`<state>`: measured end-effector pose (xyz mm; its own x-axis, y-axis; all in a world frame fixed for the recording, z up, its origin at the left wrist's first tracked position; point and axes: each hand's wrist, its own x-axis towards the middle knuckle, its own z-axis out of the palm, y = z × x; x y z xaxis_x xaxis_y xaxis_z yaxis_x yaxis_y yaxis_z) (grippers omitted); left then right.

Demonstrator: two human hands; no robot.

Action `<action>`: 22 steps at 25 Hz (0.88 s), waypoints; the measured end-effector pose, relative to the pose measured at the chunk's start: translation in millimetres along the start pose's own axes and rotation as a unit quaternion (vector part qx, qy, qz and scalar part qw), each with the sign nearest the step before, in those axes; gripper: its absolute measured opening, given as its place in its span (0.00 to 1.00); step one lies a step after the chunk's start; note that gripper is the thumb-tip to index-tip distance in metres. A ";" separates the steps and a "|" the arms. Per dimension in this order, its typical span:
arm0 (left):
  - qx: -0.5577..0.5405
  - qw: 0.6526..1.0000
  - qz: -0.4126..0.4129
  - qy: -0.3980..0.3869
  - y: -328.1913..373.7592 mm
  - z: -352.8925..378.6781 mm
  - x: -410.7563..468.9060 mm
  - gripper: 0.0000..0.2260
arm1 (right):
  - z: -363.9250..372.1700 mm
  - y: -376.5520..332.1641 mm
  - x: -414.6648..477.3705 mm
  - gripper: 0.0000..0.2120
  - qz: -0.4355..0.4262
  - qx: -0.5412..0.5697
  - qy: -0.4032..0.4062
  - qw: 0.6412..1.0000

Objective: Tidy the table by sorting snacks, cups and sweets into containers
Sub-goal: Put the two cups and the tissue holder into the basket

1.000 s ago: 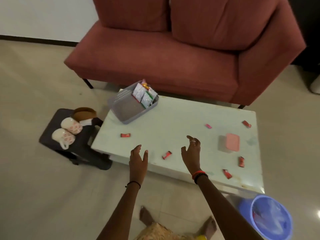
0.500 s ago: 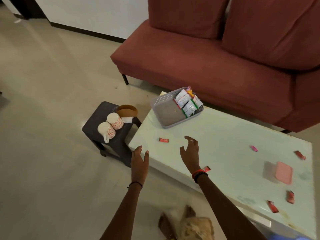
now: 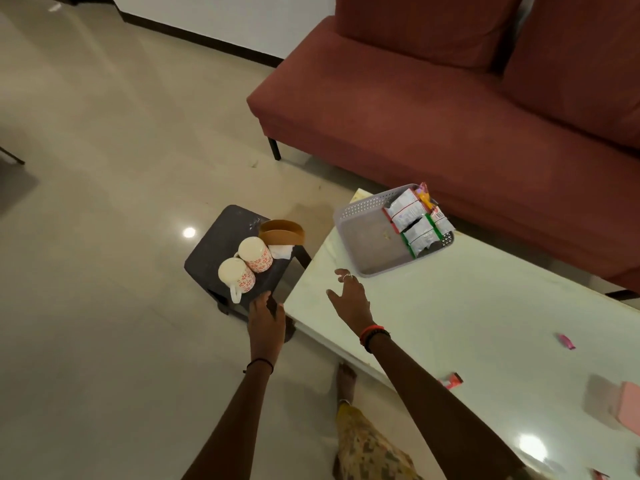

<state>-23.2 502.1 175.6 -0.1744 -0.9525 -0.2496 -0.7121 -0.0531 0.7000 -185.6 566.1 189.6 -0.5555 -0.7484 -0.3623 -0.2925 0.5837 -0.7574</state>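
Two white mugs with a red flower pattern (image 3: 239, 277) (image 3: 254, 253) lie on a dark stool (image 3: 216, 244) left of the white table (image 3: 467, 306). My left hand (image 3: 266, 315) hovers open over the stool's near corner, just right of the nearer mug. My right hand (image 3: 351, 301) is open above the table's left end, fingers spread, holding nothing. A grey basket (image 3: 360, 230) at the table's far left corner holds several snack packets (image 3: 417, 225). Loose sweets, one pink (image 3: 566, 342) and one red (image 3: 452, 380), lie on the table to the right.
A brown holder (image 3: 282, 233) and a white napkin (image 3: 280, 251) share the stool with the mugs. A pink box (image 3: 627, 403) sits at the right edge. A red sofa (image 3: 433, 109) runs behind the table. My feet stand on tiled floor beside the table's near edge.
My view has swung left, bringing the stool closer. Both hands moved left: the left now over the stool's corner by the mugs, the right over the table's left end.
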 end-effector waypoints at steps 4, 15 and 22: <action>0.053 0.997 -0.021 0.049 -9.8 -9.7 57.7 0.20 | 30.3 -20.4 49.4 0.21 0.010 -0.011 -0.045 0.999; 0.191 0.978 -0.081 -0.012 -77.1 -11.9 187.0 0.45 | 124.4 -63.3 172.0 0.29 -0.036 -0.106 -0.141 0.984; 0.159 0.983 -0.035 -0.084 -115.1 -11.0 226.3 0.46 | 183.9 -74.1 220.3 0.39 -0.085 -0.203 -0.194 0.956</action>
<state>26.8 289.3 45.9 -0.2078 -0.8858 -0.4148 -0.8986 0.0053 0.4388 -143.2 300.0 66.0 -0.1657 -0.8580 -0.4862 -0.6745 0.4582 -0.5788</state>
